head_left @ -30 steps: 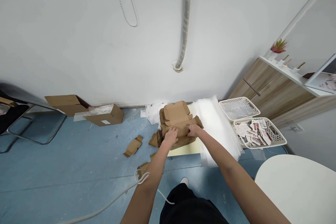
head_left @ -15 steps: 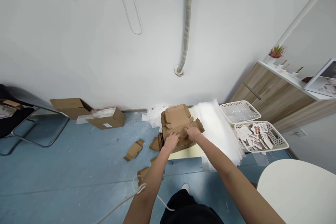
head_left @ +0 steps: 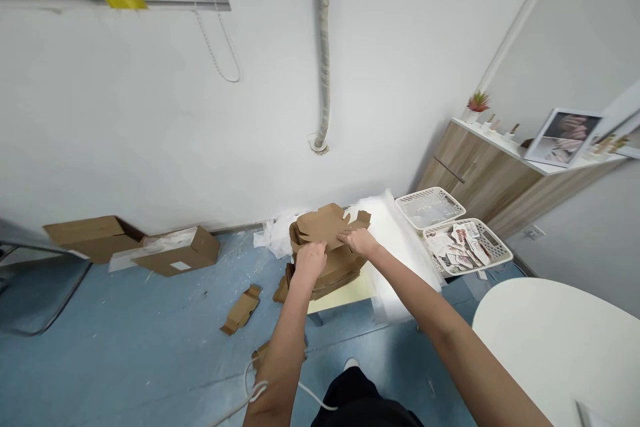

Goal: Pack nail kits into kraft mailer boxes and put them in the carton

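Observation:
A flat cardboard box blank with cut flaps is lifted at its near edge above a stack of similar cardboard blanks. My left hand grips the blank's near left side, fingers curled and partly hidden. At its right side, my right hand pinches the same piece near a flap. The stack rests on a low pale-yellow table. Beside it on the right lie white translucent sheets.
Two white baskets, one with clear pieces and one with small packets, stand to the right. A round white table is at lower right. Loose cardboard and a white cord are at left. An open carton stands by the wall.
Both hands pressed on the cardboard before; now they hold a blank by its near edge, raised and tilted off the stack. The camera view has turned to the right.

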Tool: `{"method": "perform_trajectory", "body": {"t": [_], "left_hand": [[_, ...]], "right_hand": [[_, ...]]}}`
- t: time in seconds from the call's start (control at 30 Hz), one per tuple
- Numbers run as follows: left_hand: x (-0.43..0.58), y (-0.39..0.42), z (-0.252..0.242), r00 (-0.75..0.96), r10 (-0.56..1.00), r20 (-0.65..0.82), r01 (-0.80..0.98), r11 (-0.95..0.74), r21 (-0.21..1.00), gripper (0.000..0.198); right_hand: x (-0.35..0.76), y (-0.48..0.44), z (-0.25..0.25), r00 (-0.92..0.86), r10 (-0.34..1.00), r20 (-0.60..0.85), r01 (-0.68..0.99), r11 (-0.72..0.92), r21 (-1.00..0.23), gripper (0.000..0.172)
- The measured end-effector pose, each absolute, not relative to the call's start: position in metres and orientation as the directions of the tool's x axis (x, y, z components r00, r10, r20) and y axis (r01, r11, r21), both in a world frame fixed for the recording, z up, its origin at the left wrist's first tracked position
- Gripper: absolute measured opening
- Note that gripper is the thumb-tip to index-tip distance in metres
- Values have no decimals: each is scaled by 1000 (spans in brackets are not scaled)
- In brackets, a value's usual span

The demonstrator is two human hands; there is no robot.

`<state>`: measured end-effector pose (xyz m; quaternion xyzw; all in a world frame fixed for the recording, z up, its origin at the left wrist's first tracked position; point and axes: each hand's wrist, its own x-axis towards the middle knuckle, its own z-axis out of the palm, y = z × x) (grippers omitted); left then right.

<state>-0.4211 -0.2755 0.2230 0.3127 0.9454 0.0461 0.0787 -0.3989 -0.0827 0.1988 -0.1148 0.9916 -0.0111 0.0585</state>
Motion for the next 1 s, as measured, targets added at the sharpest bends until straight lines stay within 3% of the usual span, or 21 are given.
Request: {"method": "perform_trajectory", "body": {"t": [0.1, 0.2, 0.5, 0.73, 1.0], "left_hand": [[-405, -254, 250, -768, 640, -5, 633, 760, 147, 32], [-380, -224, 267, -674, 723, 151, 738, 651, 177, 41], [-232, -77, 257, -182, 958, 223, 968, 135, 211, 52], [-100, 12, 182, 165, 976, 143, 948, -197, 250, 54], [-45, 27, 63, 311, 946, -91, 913, -271, 304, 56]], "right_hand": [[-377, -59, 227, -967, -255, 20, -256, 966, -27, 41], [-335, -26, 251, -977, -173, 123, -175, 985, -6, 44], [-90, 77, 254, -917, 328, 225, 340, 940, 15, 52], [91, 101, 178, -751, 644, 147, 649, 760, -13, 66], [158, 74, 52, -628, 774, -75, 778, 622, -94, 59]]}}
